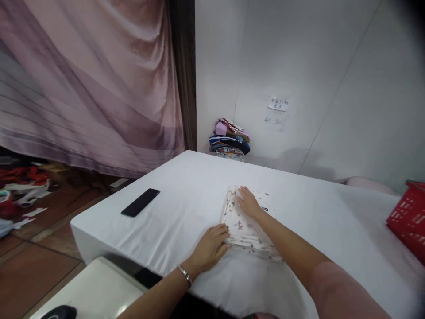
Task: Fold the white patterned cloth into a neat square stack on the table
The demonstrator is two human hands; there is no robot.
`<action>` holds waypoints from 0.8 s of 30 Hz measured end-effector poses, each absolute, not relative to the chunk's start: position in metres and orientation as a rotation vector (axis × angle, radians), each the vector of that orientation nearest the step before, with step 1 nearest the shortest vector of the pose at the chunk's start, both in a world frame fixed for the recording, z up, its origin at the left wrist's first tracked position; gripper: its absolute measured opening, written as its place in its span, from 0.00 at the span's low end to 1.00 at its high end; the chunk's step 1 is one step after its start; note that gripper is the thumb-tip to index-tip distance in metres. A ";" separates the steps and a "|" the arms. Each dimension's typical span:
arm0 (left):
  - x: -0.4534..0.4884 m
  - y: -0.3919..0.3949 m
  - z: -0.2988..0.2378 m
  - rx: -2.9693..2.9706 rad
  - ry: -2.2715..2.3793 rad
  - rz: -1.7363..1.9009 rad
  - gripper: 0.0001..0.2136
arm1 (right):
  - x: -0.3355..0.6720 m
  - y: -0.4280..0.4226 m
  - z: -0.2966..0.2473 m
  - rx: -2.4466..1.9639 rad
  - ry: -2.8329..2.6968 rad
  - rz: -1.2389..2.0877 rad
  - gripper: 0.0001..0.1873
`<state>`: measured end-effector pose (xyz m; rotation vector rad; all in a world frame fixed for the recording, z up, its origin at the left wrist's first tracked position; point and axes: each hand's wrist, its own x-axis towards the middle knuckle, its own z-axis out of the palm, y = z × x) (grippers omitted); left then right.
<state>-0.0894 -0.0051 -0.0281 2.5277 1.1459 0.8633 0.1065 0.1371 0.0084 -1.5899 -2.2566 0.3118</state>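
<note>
I judge this cloth (239, 223) soft, light, best held by folds nearest the table's (318, 212) front edge; left hand (211, 247), right hand (249, 205): fingers loosely spread

One cloth bundle (244, 228), one phone (141, 202), one basket (409, 217).

Free path on white tabletop (189, 186) btwn flat blk slab (141, 203) & folded cloth (239, 226); also btwn cloth & red basket (408, 217), but R forearm (295, 248) crosses nr side. Wall (299, 79) blocks beyond far edge.

Soft indoor light, faint shadows on wall (308, 66), dark upper-right corner, slight blur
</note>
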 end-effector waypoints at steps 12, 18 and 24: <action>-0.080 -0.003 -0.036 2.300 1.147 1.009 0.13 | 0.077 0.188 -0.030 -1.733 -2.422 0.322 0.27; -0.080 0.000 -0.042 2.281 1.125 1.000 0.14 | 0.067 0.187 -0.037 -1.782 -2.390 0.255 0.33; -0.080 -0.002 -0.038 2.258 1.111 1.011 0.13 | 0.070 0.187 -0.027 -1.766 -2.337 0.422 0.31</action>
